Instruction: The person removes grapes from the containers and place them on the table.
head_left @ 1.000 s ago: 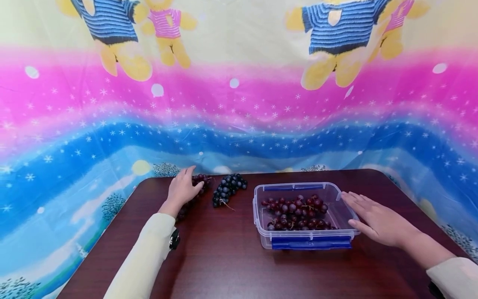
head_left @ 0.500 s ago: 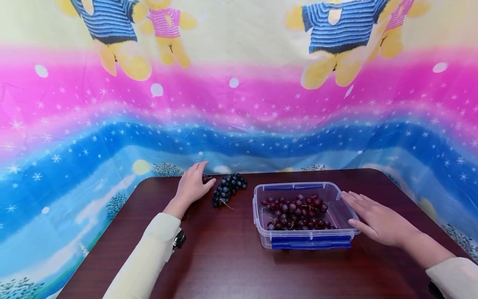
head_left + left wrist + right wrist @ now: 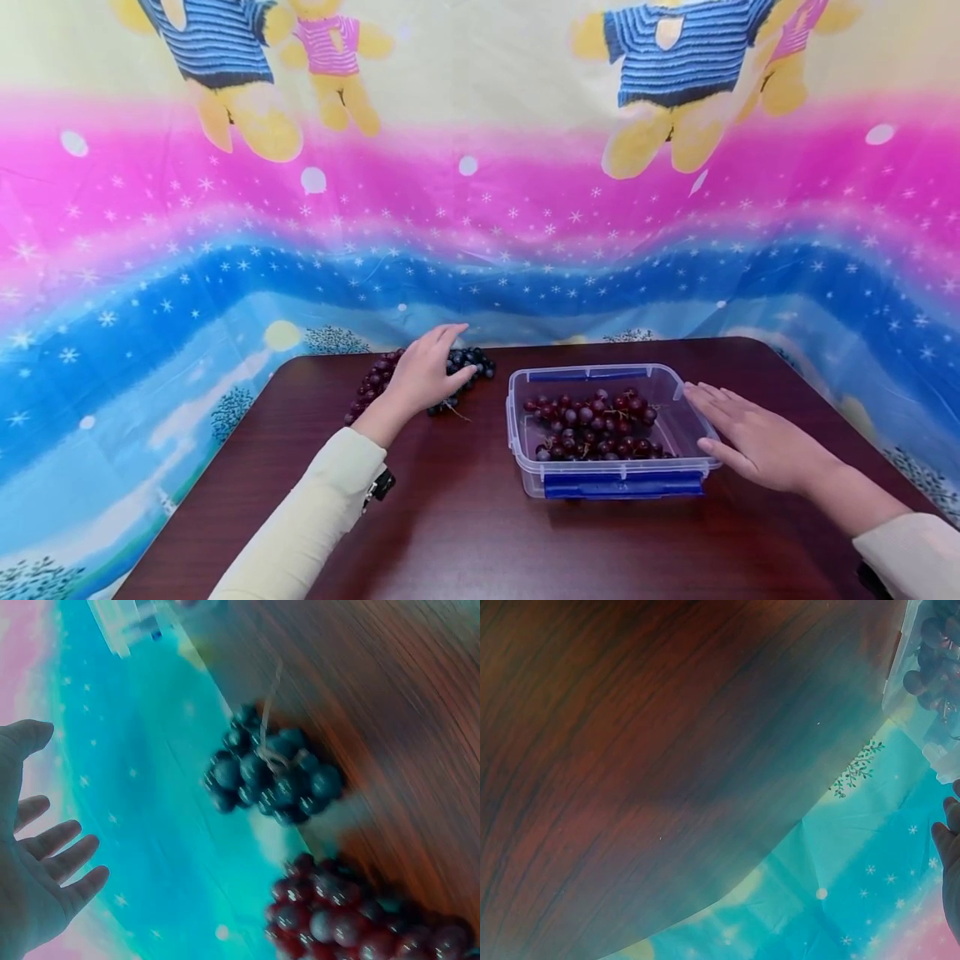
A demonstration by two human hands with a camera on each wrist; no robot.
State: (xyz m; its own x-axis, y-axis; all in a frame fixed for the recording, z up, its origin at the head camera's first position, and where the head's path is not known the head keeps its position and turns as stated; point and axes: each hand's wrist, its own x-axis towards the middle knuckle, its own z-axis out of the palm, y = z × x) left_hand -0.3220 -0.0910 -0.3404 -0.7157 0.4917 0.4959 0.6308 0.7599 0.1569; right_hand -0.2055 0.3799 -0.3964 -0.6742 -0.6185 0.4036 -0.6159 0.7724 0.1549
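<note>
My left hand (image 3: 422, 377) hovers over the back left of the table with its fingers spread and nothing in them, as the left wrist view also shows. In the head view it partly covers a bunch of dark blue-black grapes (image 3: 472, 362), whose thin stem (image 3: 270, 720) sticks out. To its left lies a bunch of red grapes (image 3: 372, 385), partly behind the hand. A clear plastic container (image 3: 531, 479) with blue clips holds more red grapes (image 3: 588, 421). My right hand (image 3: 765, 437) rests with straight fingers against the container's right rim.
The dark red-brown wooden table (image 3: 450, 533) has rounded far corners. A patterned cloth backdrop (image 3: 480, 217) with bears and snowflakes hangs right behind its far edge.
My left hand has moved to the right, from over the red grapes to over the dark grapes, uncovering the red bunch. The right hand and the container have stayed in place.
</note>
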